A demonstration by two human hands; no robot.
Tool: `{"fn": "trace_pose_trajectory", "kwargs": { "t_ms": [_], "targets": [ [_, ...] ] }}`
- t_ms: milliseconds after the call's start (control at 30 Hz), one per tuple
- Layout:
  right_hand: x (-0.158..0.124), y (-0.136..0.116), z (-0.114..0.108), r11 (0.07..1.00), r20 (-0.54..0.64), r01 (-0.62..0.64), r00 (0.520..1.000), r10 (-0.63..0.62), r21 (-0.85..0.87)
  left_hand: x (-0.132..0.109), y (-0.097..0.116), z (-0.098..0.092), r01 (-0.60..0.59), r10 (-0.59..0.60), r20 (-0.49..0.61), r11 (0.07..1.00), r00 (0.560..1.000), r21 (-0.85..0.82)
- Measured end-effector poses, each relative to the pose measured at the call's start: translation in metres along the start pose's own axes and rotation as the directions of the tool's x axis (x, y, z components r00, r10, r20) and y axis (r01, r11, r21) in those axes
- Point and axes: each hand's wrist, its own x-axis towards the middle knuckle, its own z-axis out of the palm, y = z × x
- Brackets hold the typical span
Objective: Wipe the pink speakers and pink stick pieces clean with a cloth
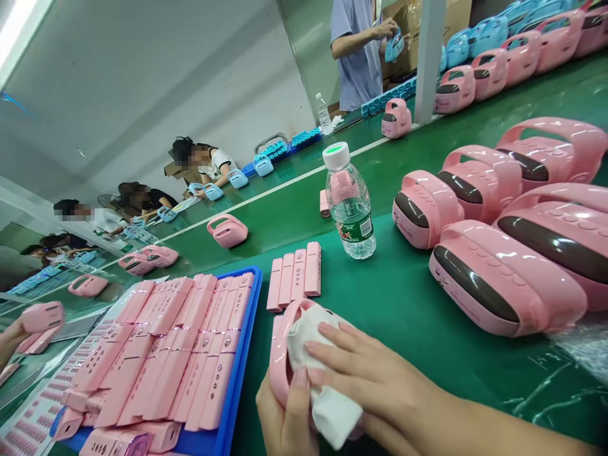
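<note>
A pink handled speaker shell (pixel 279 354) lies on the green table at the bottom centre. My left hand (pixel 285 415) grips its near end from below, thumb up against it. My right hand (pixel 375 373) lies over it with fingers stretched out, pressing a white cloth (pixel 327 405) onto the shell. Just beyond stand a few loose pink panels (pixel 294 275).
A blue tray (pixel 244 361) full of pink panels sits at the left. A water bottle (pixel 349 206) stands ahead. Several finished pink speakers (pixel 503 285) crowd the right side. More pink and blue units ride the green conveyor (pixel 285 209). Seated workers line its far side; one person stands at top.
</note>
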Motion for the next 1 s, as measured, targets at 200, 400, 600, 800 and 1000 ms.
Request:
{"fn": "trace_pose_trajectory", "kwargs": {
  "t_ms": [200,400,600,800,1000],
  "targets": [
    [0.008,0.006,-0.006,0.629,-0.057,-0.351,0.844,0.534,0.693,-0.009,0.001,0.000,-0.067,0.080,0.118,0.992,0.990,-0.110],
    [0.016,0.001,-0.023,0.326,0.108,-0.346,0.813,0.572,0.880,-0.014,0.018,0.002,-0.096,0.159,0.210,0.955,0.965,-0.282],
    [0.011,-0.006,-0.028,0.618,-0.056,-0.327,0.854,0.517,0.715,-0.005,0.036,0.006,-0.054,0.135,0.274,0.957,0.952,-0.283],
    [0.001,-0.008,-0.020,0.994,-0.155,-0.089,0.983,0.099,0.068,0.006,0.045,0.021,0.246,-0.171,0.223,0.894,0.960,-0.374],
    [0.004,-0.018,-0.023,0.958,0.071,0.249,0.968,-0.241,-0.140,0.026,0.055,0.020,0.430,-0.356,0.243,0.765,0.903,-0.479]
  ]
}}
